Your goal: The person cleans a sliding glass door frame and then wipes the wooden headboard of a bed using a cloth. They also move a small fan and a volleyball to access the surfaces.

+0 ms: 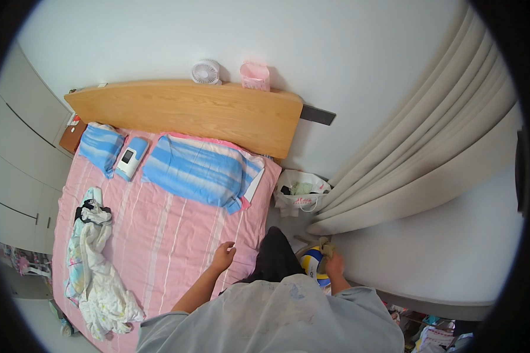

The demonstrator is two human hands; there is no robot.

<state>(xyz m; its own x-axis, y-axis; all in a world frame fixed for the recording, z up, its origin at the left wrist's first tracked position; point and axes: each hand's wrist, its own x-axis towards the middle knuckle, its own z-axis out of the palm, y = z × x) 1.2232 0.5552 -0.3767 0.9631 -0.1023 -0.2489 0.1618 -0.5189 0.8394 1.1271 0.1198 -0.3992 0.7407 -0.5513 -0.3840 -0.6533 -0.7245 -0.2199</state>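
Note:
My left hand (223,257) is over the pink striped bedsheet (181,242) near the bed's right side, its fingers apart with nothing in them. Low beside the bed, my right hand (335,266) grips a tan cloth (326,248). Just left of that hand is a blue, yellow and white volleyball (309,261), partly covered by the cloth and my hand. A white plastic bag (300,200) with cloth items inside stands on the floor beyond the ball, between the bed and the curtain.
Blue-striped pillows (198,170), a white and blue device (132,159) and a crumpled quilt (99,273) lie on the bed. A small fan (206,72) and pink basket (255,76) stand on the wooden headboard (185,106). A beige curtain (419,163) hangs at the right.

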